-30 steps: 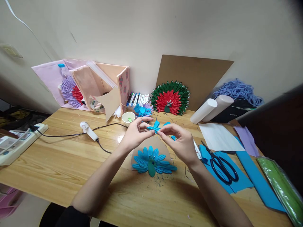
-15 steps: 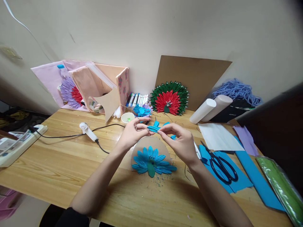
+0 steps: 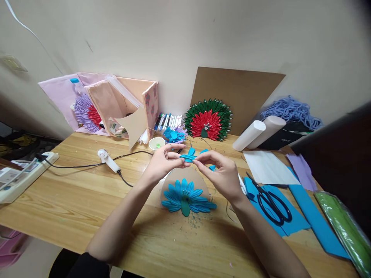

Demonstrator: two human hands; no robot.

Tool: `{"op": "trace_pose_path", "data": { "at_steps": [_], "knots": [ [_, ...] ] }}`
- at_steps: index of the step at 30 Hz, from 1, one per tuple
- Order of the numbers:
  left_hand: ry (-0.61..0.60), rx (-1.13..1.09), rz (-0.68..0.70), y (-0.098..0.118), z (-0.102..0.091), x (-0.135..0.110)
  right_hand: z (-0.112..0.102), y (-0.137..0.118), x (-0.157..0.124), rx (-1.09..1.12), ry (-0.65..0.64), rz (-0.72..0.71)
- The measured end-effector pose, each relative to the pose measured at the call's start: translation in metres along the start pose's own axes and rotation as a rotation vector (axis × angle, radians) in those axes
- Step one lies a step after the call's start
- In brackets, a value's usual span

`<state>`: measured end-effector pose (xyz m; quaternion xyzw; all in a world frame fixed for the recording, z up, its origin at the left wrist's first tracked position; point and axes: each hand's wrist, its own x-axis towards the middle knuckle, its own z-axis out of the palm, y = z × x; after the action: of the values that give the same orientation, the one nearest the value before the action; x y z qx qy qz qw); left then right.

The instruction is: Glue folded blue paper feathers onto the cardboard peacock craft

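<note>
Black scissors (image 3: 262,193) lie on blue paper (image 3: 295,226), a glue gun (image 3: 108,159) sits at the left, and a red-green fan (image 3: 208,120) leans on cardboard (image 3: 246,90).

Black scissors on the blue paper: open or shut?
Shut: the scissors lie with blades together in one line, handle loops side by side.

On the tabletop (image 3: 87,200), the paper fan (image 3: 187,195) lies below the held paper strip (image 3: 188,157), scissors (image 3: 272,204) to its right, glue gun (image 3: 108,160) to its left, cup (image 3: 157,143) behind.
</note>
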<state>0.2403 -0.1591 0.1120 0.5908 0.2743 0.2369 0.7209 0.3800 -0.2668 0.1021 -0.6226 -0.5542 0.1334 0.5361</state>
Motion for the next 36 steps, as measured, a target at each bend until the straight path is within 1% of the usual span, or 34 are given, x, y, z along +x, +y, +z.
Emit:
{"op": "trace_pose_path", "data": {
  "at_steps": [3, 7, 9, 10, 13, 15, 18, 23, 28, 36],
  "knots": [
    [0.03, 0.048, 0.022, -0.001, -0.002, 0.002, -0.002, 0.001, 0.0, -0.006, 0.007, 0.006],
    [0.183, 0.095, 0.187, -0.001, -0.009, 0.006, -0.006, 0.005, 0.002, 0.026, 0.063, 0.032],
    [0.217, 0.095, 0.245, 0.001, -0.01, 0.005, -0.007, 0.006, 0.003, 0.068, 0.075, 0.058],
    [0.2, 0.094, 0.249, 0.002, -0.01, 0.004, -0.007, 0.007, 0.003, 0.091, 0.069, 0.073],
    [0.077, 0.095, 0.202, 0.002, -0.002, 0.0, -0.005, 0.006, 0.004, 0.147, 0.02, 0.097],
    [0.045, 0.088, 0.196, -0.001, 0.004, -0.002, -0.004, 0.004, 0.003, 0.161, -0.013, 0.088],
    [0.086, 0.077, 0.229, -0.007, 0.01, -0.001, -0.002, 0.002, 0.003, 0.145, -0.023, 0.062],
    [0.164, 0.111, 0.275, -0.01, 0.01, 0.0, -0.004, 0.003, 0.003, 0.055, 0.011, 0.004],
    [0.16, 0.172, 0.332, -0.008, 0.009, -0.003, -0.004, 0.005, 0.003, 0.011, 0.024, -0.017],
    [0.141, 0.169, 0.322, -0.009, 0.009, -0.004, -0.004, 0.003, 0.003, 0.013, 0.011, -0.046]
  ]
}}
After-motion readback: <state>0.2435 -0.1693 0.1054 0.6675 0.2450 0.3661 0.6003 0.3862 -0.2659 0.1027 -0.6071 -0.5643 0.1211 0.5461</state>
